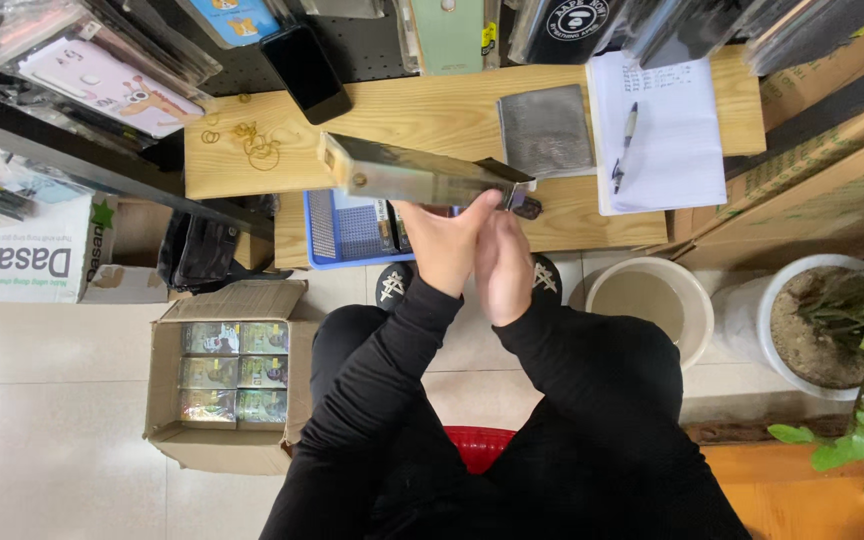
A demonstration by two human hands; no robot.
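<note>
I have one view only, from the head camera, looking almost straight down past my chest. It sits close above my hands, with the wooden table (422,120) at the top of frame and the tiled floor (52,400) below.

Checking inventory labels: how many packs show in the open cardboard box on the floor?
6 in the cardboard box: two columns of three, left; right. More may lie underneath.
</note>
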